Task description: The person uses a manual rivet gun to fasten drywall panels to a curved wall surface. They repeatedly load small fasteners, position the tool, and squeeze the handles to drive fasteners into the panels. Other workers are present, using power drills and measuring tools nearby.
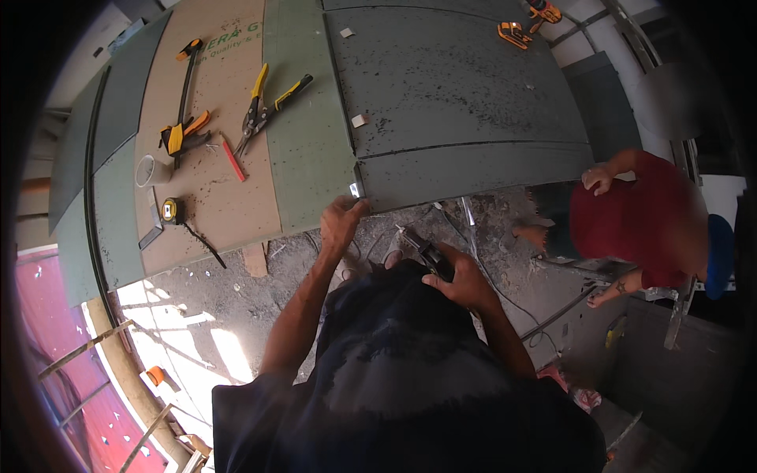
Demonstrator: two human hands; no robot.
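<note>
At the near edge of the dark grey panel (457,87), my left hand (341,222) is closed, fingertips pinching the end of a thin metal strip (355,190) that shines in the light. This strip lies along the seam between the dark panel and a green board (303,142). Lower and to the right, my right hand (467,282) wraps round a dark hand tool (426,251) with a narrow tip pointing up and left. The tool is held in front of my body, apart from the panel. Its exact kind is hard to make out.
On the brown board (229,189) lie tin snips (255,110), a bar clamp (183,138), a red pencil (233,159), a tape measure (170,210), a square (150,229) and a cup (151,170). A cordless drill (542,11) sits far right. A co-worker in red (631,221) bends at right. Cables (505,293) cross the floor.
</note>
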